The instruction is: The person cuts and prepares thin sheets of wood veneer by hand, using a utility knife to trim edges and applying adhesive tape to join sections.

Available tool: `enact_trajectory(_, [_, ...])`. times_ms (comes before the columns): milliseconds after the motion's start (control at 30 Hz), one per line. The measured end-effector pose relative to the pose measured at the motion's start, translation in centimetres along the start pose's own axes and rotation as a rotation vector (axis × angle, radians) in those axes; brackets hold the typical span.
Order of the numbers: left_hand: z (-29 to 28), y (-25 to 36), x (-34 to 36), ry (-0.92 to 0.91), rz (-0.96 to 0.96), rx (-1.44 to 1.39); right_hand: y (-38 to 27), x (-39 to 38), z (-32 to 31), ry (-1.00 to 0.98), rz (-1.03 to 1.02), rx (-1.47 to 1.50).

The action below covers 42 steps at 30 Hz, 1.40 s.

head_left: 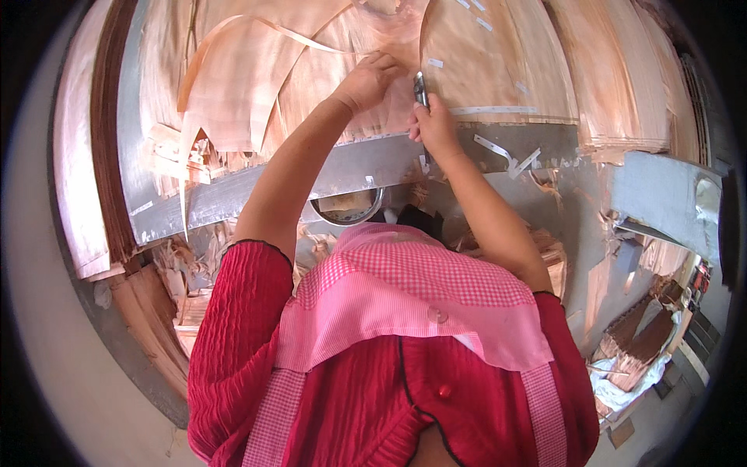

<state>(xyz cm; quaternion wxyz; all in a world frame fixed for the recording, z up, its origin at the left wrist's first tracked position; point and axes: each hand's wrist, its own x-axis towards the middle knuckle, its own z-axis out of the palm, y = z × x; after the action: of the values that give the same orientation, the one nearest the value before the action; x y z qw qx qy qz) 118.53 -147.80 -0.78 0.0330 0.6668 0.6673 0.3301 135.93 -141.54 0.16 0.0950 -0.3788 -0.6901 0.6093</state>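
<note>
My right hand (436,128) is wrapped round a utility knife (421,89), its blade end pointing away from me over pale wood veneer sheets (498,70). Just left of it, my left hand (370,82) rests on the veneer with its fingers bent and close together. A long, narrow veneer strip (257,19) curves from the left and meets these fingertips; whatever lies under them is hidden. Small white tape pieces (436,63) stick to the sheets. Along the near side of the veneer runs a grey metal straight edge (257,194), below my hands.
More veneer stacks lie at the far left (82,156) and right (622,78). Loose tape strips (498,148) lie on the grey table right of my arm. Veneer scraps (187,272) pile up below the table's edge, near a round metal-rimmed object (346,214). A grey board (661,198) juts out at right.
</note>
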Motion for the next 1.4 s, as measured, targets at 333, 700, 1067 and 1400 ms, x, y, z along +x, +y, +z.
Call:
enact_trajectory(333, [0.4,-0.3,-0.6,-0.01,0.055,0.118,-3.2,-0.7,4.3,0.14,-0.051,-0.863])
enact_trajectory(700, [-0.2,1.7,-1.4,-0.12,-0.096,0.152,2.7,-10.3,2.6,0.104,0.024,-0.728])
enact_trajectory(1067, [-0.4,2.5,-1.0,-0.081,-0.21,0.003,-1.5,-0.7,-0.4,0.075,-0.194,-1.112])
enact_trajectory(1400, [-0.6,4.1,-1.4,-0.127,0.041,0.227,-2.6,-4.7,-2.9,0.365,-0.001,-0.75])
